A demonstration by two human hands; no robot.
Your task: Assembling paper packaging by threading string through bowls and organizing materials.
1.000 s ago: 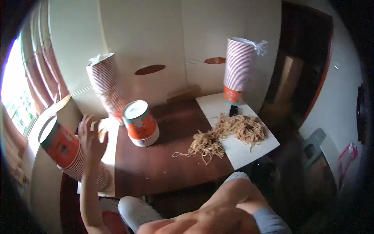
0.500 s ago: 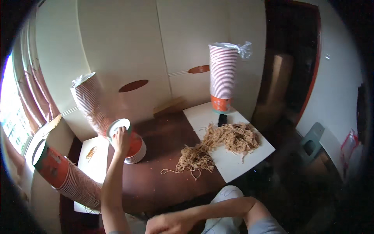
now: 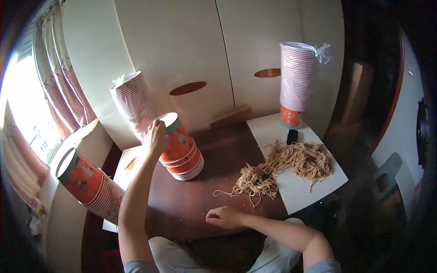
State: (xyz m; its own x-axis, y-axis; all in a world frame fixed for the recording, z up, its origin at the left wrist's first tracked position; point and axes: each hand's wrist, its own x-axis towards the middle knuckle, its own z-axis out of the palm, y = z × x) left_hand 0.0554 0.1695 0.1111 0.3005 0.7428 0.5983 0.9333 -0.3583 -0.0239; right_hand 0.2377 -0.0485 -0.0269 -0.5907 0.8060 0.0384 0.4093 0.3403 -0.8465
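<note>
Upside-down orange paper buckets (image 3: 176, 148) with green bands stand in a short nested stack on the brown table. My left hand (image 3: 156, 136) is at the upper left edge of the top bucket, fingers bent together at its green rim; part of the grip is hidden. Over the table's near edge, my right hand (image 3: 225, 217) is loosely curled, with nothing seen in it. Left of my left forearm leans a long nested stack of similar buckets (image 3: 88, 182). Behind the short stack, another long stack (image 3: 134, 102) is wrapped in clear plastic.
A tangled heap of tan string (image 3: 305, 161) lies across the table and a white board (image 3: 314, 193) at right. Beside it sits a small black object (image 3: 292, 136). Farther back stands a tall plastic-wrapped bucket stack (image 3: 298, 84). A pale cabinet wall (image 3: 182, 41) closes the far side.
The top bucket, tilted in my left hand before, now sits on the short stack. My right hand has moved forward from near my body to the table's edge. The view has shifted.
</note>
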